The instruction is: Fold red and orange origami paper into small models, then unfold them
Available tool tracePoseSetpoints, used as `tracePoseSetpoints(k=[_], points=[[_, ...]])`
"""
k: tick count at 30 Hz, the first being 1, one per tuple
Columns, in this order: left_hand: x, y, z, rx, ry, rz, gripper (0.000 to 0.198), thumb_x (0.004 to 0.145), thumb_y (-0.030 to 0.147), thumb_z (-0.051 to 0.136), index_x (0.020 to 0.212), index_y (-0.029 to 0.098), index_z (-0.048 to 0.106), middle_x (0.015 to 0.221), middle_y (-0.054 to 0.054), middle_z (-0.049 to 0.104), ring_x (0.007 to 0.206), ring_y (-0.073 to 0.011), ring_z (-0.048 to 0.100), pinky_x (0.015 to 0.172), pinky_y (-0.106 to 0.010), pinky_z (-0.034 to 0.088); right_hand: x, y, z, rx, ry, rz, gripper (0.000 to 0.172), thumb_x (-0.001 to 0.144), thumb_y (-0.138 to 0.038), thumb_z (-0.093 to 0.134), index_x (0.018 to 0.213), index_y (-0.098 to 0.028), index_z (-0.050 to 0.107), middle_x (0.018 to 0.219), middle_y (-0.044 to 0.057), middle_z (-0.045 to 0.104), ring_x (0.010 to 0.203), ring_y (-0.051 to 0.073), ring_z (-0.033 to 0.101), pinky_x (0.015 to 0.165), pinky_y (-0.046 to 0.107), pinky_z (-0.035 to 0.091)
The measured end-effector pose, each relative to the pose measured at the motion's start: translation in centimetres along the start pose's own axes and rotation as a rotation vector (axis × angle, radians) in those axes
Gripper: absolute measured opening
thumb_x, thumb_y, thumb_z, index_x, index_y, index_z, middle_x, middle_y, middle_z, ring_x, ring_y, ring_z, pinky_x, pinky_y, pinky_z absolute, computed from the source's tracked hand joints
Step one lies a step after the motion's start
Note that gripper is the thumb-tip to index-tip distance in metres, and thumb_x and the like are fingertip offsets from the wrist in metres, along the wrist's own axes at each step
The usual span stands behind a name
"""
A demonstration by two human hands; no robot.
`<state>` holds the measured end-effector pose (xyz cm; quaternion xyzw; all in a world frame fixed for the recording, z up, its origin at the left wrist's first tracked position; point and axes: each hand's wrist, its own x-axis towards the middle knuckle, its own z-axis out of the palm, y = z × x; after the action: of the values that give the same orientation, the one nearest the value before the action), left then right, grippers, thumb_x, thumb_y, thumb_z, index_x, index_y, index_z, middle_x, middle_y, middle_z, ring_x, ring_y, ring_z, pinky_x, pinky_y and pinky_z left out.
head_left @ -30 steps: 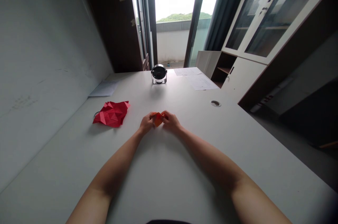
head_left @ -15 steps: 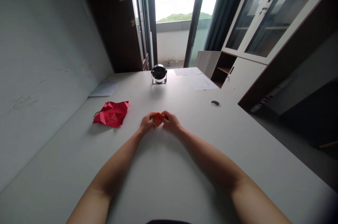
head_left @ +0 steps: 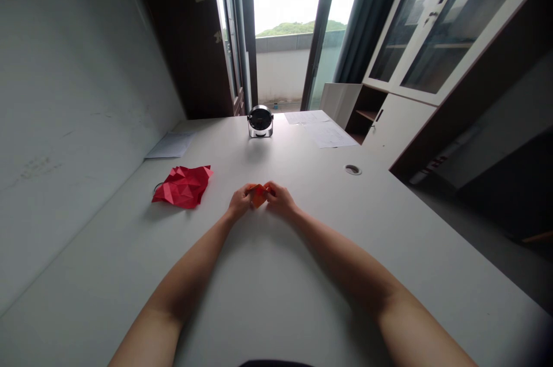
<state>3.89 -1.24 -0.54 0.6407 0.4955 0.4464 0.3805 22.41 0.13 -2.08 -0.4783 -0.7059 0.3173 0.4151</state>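
Between my two hands is a small piece of folded orange paper, roughly diamond-shaped, held over the middle of the white table. My left hand pinches its left side, fingers closed. On the opposite side, my right hand grips the paper's right edge between thumb and fingers. The fingertips hide parts of the folds. To the left of my hands lies a creased sheet of red paper, touched by neither hand; a thin dark loop shows at its left edge.
A round black device on a metal stand stands at the table's far end. Printed sheets lie at the far right, another paper by the left wall. A cable hole is near the right edge. Beyond is a cabinet.
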Motion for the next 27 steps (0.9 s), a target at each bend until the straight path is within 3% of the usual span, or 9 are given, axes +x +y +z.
tracePoseSetpoints(k=[8,16,21,27], points=[[0.5,-1.0,-0.1,0.006,-0.023,0.057,0.031,0.088,0.037,0.056,0.109,0.022,0.074,0.106,-0.005,0.075,0.1,-0.0226,0.067,0.089,-0.033,0.053,0.1,0.3,0.0,0.057,0.035,-0.012,0.014,0.082,-0.033,0.056,0.087,-0.023,0.063,0.067,-0.003,0.06,0.061,0.012,0.051,0.06,0.023,0.04],[1.0,-1.9,-0.3,-0.334,-0.102,-0.019,0.045,0.078,0.023,0.056,0.119,0.015,0.07,0.119,-0.01,0.071,0.107,-0.0243,0.066,0.094,-0.036,0.05,0.6,0.7,0.0,0.444,-0.016,-0.028,0.022,0.078,-0.035,0.061,0.094,-0.019,0.064,0.073,0.001,0.065,0.065,0.014,0.058,0.064,0.027,0.048],[1.1,-2.0,-0.6,-0.458,-0.093,-0.03,0.043,0.074,0.022,0.065,0.117,0.016,0.07,0.115,-0.011,0.072,0.102,-0.0235,0.067,0.086,-0.033,0.052,0.6,0.5,-0.2,0.591,-0.045,-0.019,0.022,0.077,-0.034,0.066,0.093,-0.019,0.067,0.077,0.002,0.068,0.066,0.015,0.06,0.066,0.029,0.05],[0.8,-1.5,-0.7,-0.46,-0.084,-0.061,0.041,0.072,0.031,0.076,0.11,0.017,0.069,0.105,-0.009,0.073,0.083,-0.0196,0.068,0.063,-0.025,0.049,0.9,1.2,0.1,0.53,0.03,-0.011,0.017,0.075,-0.027,0.063,0.089,-0.019,0.068,0.073,0.002,0.068,0.064,0.016,0.062,0.064,0.029,0.051]])
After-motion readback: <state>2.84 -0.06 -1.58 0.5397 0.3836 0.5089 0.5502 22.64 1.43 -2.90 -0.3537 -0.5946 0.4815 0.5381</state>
